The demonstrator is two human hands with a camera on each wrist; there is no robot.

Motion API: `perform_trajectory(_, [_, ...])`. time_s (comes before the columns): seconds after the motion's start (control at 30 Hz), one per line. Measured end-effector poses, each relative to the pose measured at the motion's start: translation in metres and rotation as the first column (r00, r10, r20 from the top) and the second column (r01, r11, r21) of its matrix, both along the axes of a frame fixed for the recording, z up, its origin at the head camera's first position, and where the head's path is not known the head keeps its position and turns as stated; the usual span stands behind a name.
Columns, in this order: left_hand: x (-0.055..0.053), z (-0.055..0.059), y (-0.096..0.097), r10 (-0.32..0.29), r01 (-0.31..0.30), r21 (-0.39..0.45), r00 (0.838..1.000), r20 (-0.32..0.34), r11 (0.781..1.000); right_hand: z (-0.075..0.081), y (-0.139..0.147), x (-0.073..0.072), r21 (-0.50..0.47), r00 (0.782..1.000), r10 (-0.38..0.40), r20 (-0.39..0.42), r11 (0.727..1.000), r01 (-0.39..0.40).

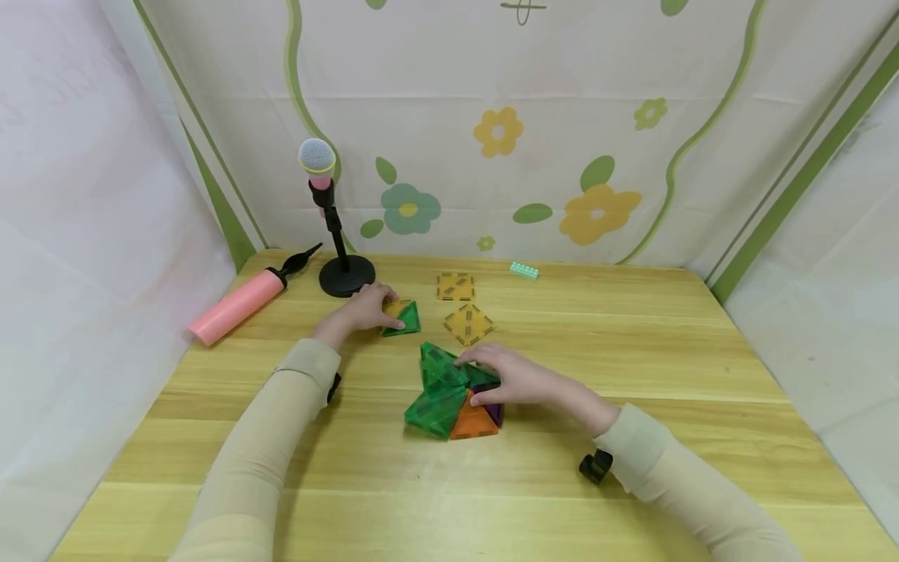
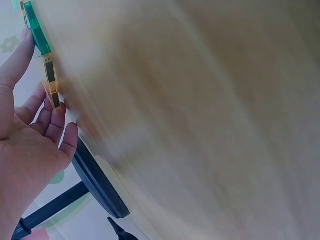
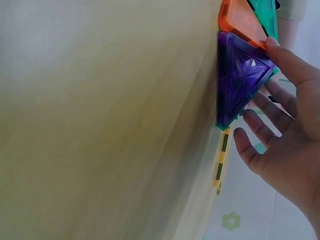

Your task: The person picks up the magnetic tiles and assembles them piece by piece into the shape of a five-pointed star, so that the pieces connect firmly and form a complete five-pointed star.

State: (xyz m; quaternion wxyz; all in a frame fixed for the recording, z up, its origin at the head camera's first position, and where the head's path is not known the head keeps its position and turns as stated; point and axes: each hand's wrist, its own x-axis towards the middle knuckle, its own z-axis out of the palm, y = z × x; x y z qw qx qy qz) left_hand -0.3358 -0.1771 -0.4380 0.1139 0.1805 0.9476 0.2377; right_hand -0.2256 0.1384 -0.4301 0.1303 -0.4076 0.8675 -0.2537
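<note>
My left hand (image 1: 364, 309) holds an orange square magnetic tile (image 1: 395, 307) with a green triangular tile (image 1: 408, 319) over part of it. In the left wrist view the thumb touches the green tile (image 2: 40, 35), while fingers curl at the far end of the orange tile (image 2: 50, 75). Right of centre, my right hand (image 1: 525, 379) grips a raised pyramid-like build of magnetic tiles. Green triangles (image 1: 437, 410), an orange triangle (image 1: 474, 420) and a purple triangle (image 3: 242, 75) form its sides. My right thumb is at its top, by the orange tile; fingers reach round the back.
Two orange square tiles (image 1: 456, 286) lie behind the build, one turned like a diamond (image 1: 469, 324). A microphone on a black stand (image 1: 346, 275) is behind my left hand. Farther left lies a pink hand pump (image 1: 237, 306). A mint toy brick (image 1: 524, 270) sits at the back edge.
</note>
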Motion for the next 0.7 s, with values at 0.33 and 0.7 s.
perform_trajectory(0.33, [0.001, 0.004, 0.000, 0.027, -0.034, 0.114, 0.997, 0.067, 0.993, 0.002, 0.003, -0.011, 0.023, 0.997, 0.083, -0.001, 0.996, -0.083])
perform_trajectory(0.7, [0.000, 0.004, -0.006, 0.080, -0.095, 0.194, 0.993, 0.085, 0.976, 0.002, 0.003, -0.017, -0.003, 0.991, 0.133, 0.011, 0.991, -0.133])
